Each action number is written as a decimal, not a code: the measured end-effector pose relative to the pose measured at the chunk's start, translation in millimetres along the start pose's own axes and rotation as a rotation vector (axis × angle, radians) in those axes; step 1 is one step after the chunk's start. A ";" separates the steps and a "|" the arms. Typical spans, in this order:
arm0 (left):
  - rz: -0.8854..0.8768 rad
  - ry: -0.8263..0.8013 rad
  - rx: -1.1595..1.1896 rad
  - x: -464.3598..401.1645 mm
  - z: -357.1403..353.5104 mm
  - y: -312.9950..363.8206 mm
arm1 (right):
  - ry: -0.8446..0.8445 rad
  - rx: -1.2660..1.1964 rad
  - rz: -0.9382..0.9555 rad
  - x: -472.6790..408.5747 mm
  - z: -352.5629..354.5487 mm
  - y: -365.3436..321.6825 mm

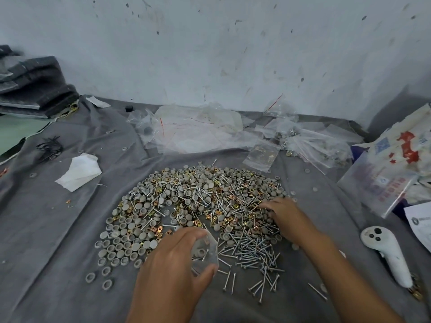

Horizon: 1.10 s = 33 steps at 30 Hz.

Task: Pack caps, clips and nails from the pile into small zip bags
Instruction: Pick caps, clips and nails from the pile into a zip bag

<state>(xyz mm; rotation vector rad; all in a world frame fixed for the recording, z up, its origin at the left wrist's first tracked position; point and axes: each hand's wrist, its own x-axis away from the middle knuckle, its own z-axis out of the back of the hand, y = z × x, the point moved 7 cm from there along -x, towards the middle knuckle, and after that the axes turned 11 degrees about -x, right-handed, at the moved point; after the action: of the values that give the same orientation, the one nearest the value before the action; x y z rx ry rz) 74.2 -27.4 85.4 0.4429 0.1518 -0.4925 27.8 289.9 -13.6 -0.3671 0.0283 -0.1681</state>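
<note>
Pile (198, 206) of caps, clips, nails spread under right hand (283, 215), fingers curled into it. Small zip bag (206, 251) pinched in left hand (172, 269). Spare bags (193, 129) beyond; white controller (384, 252) right.

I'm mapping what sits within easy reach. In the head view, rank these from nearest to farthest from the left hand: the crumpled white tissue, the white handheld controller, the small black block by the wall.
From the left hand:
1. Crumpled white tissue, up and left on the grey cloth.
2. White handheld controller, far right.
3. Small black block, at the wall, back left.
</note>
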 end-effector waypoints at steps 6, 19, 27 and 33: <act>0.002 -0.012 -0.005 0.5 1.5 0.7 | 0.026 -0.060 0.001 -8.0 -0.1 -0.4; 0.013 0.005 -0.004 2.0 5.9 -0.5 | 0.054 -0.186 -0.044 -1.4 0.6 7.4; 0.010 -0.010 -0.026 1.7 3.9 0.5 | 0.072 -0.042 0.042 1.8 -1.4 -4.8; 0.015 -0.009 -0.017 1.9 4.8 0.1 | 0.187 -0.390 0.022 15.0 28.8 -26.8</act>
<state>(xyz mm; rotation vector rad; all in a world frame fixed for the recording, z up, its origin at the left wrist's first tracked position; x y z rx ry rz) 76.1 -30.3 89.2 0.4244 0.1441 -0.4780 40.0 272.9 22.9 -0.7386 0.2516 -0.1750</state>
